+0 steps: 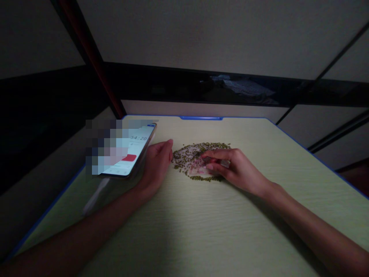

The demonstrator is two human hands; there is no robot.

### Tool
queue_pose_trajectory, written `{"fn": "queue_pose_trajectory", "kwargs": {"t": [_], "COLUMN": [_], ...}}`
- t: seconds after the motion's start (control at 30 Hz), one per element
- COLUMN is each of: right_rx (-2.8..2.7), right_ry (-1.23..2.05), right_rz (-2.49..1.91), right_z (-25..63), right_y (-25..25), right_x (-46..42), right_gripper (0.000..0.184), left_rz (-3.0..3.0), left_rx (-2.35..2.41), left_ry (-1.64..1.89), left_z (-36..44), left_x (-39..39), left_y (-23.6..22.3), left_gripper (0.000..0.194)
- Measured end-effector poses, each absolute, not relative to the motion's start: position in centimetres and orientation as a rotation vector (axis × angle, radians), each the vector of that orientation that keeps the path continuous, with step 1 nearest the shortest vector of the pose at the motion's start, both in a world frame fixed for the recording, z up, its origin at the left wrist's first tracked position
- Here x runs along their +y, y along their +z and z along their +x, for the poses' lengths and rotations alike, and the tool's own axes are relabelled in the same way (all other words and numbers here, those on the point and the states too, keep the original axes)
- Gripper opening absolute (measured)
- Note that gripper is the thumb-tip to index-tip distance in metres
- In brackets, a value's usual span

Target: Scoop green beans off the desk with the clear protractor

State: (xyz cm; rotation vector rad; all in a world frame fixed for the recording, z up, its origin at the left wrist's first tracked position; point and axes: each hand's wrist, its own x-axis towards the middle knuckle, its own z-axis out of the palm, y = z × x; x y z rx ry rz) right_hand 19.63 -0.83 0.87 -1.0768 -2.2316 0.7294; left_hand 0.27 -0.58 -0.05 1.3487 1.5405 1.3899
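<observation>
A flat pile of small green beans (198,152) lies on a pale green table (201,231). My right hand (230,167) rests on the pile's near right part, fingers pressed together on a small pinkish, card-like thing (198,171) lying among the beans. My left hand (157,163) sits just left of the pile, fingers curled loosely, thumb tip close to the beans; I cannot see anything in it. A lit phone (129,154) stands tilted right beside my left hand, showing a timer and a red button.
The table has a blue rim (201,117) and ends close behind the beans. A white cable (95,196) runs down from the phone toward the left edge. The room around is dark, with a wall and dark frame bars behind.
</observation>
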Motion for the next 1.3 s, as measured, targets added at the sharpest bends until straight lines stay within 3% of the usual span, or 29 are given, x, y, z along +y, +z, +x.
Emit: {"fn": "queue_pose_trajectory", "kwargs": {"t": [1.3], "right_rx": [-2.240], "right_ry": [0.552], "right_rz": [-1.031], "right_z": [18.94], "right_y": [0.55], "right_x": [-0.81], "right_gripper": [0.033], "left_rz": [1.380], "left_rx": [1.548], "left_ry": [1.398], "left_z": [0.35], "left_x": [-0.66], "left_y": [0.01], "left_gripper": [0.037]}}
